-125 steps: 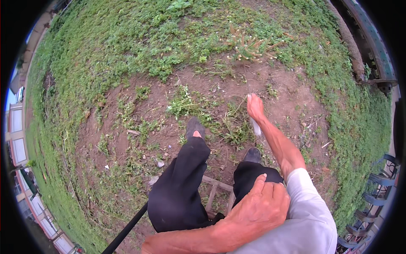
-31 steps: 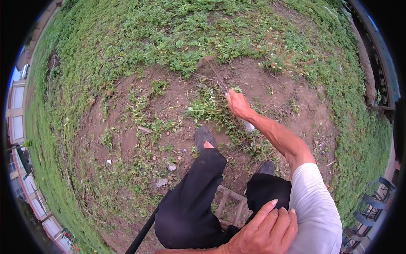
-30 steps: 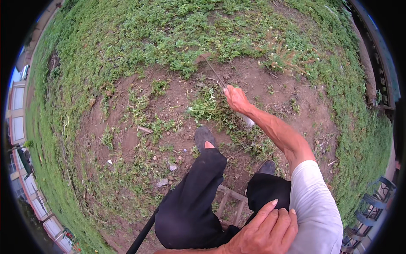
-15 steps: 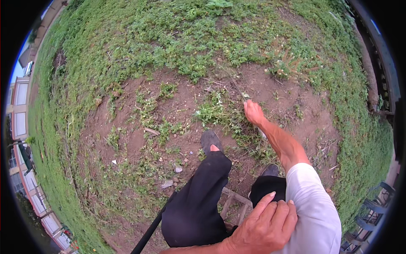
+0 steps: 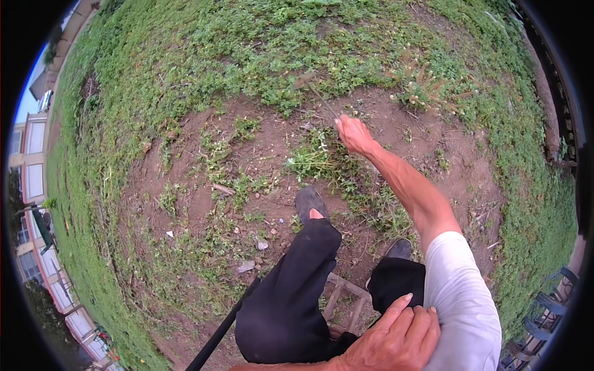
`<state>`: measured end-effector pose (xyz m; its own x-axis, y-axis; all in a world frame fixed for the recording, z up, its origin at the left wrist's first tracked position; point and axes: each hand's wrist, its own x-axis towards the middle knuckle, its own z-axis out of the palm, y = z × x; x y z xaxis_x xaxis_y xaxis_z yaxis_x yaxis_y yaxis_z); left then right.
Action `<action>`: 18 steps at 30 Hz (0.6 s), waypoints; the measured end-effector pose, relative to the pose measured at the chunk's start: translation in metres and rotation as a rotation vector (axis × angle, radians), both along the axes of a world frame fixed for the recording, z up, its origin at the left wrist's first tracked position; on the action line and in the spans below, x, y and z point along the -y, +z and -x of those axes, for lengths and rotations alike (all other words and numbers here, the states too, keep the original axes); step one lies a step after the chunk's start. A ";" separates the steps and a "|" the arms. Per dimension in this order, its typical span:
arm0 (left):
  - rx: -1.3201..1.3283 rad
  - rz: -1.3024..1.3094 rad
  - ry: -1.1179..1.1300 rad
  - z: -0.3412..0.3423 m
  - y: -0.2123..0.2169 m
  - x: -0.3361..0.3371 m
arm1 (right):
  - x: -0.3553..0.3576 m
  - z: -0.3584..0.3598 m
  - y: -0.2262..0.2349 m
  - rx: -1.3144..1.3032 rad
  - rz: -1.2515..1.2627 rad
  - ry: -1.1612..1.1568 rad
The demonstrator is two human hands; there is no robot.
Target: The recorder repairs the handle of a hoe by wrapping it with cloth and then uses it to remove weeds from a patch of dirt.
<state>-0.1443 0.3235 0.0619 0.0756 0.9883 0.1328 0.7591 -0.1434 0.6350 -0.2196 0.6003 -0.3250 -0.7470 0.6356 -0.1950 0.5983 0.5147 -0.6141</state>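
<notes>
My right hand point(image 5: 354, 133) is closed around the thin handle of a small hand hoe point(image 5: 320, 98). That arm stretches forward, and the hoe's flat blade point(image 5: 303, 80) is at the edge of the low green weeds point(image 5: 272, 68), just past the bare soil. Whether the blade touches the ground I cannot tell. My left hand point(image 5: 393, 337) rests across my body against my white right sleeve point(image 5: 461, 281), with loosely bent fingers, thumb apart and nothing visible in it. Pulled weeds point(image 5: 309, 161) lie in a loose heap between my right forearm and my left shoe.
My shoes point(image 5: 310, 203) stand on brown soil point(image 5: 266, 148) with scattered weeds and stones point(image 5: 246, 266). Part of a wooden frame point(image 5: 346, 297) shows between my legs. A black pole point(image 5: 223, 328) slants beside my left leg. Buildings point(image 5: 34, 154) line the far left.
My right hand has moved forward and a little left with the hoe. The blade, blurred before, now shows clearly farther over the weeds. My left hand has shifted slightly right and down.
</notes>
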 end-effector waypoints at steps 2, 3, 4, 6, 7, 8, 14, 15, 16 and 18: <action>-0.012 0.022 0.019 0.001 -0.001 -0.005 | -0.012 0.022 -0.008 0.031 0.012 -0.115; -0.010 0.029 0.044 0.001 -0.001 -0.007 | -0.014 0.024 -0.012 0.076 0.010 -0.223; -0.010 0.034 0.035 0.003 -0.001 -0.008 | -0.011 0.017 -0.016 0.078 0.016 -0.233; -0.037 0.050 0.045 0.007 0.002 -0.011 | 0.002 -0.002 -0.026 0.079 0.022 -0.212; -0.037 0.050 0.048 0.008 0.003 -0.011 | 0.007 -0.013 -0.027 0.078 0.023 -0.209; -0.038 0.044 0.050 0.008 0.002 -0.013 | 0.007 -0.024 -0.024 0.110 0.016 -0.203; -0.006 -0.075 0.105 0.012 0.012 -0.005 | 0.044 -0.111 -0.025 0.167 -0.022 -0.146; 0.003 -0.078 0.109 0.013 0.013 -0.002 | 0.047 -0.132 -0.029 0.169 -0.009 -0.087; 0.013 -0.081 0.114 0.013 0.015 0.003 | 0.055 -0.147 -0.029 0.174 0.014 -0.026; 0.036 -0.078 0.098 0.014 0.016 0.006 | 0.061 -0.154 -0.021 0.137 0.001 0.001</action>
